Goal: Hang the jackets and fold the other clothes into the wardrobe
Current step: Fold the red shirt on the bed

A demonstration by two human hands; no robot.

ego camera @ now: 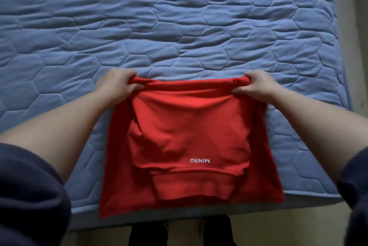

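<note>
On my feed the fingers of the left hand are curled in and pinch the top left corner of the red garment, just left of the frame's centre. The right hand mirrors it right of centre. Its fingers are bent and pressed together, gripping the top right corner, where the fabric is gathered into a small roll. Between the two hands I see the upper edge stretched across and turned over into a narrow band.

The garment fills the lower middle of the frame. It is folded into a rough rectangle, with a ribbed hem band lying across its lower part. The white word MINISO reads upside down to me just above that band. It lies on the blue quilted mattress, and its bottom edge reaches the mattress's near edge and overhangs it slightly at the lower left.

Both forearms are bare and run out toward the lower left and lower right corners, where dark sleeves begin. Along the bottom edge I see pale floor and two dark legs below the mattress.
</note>
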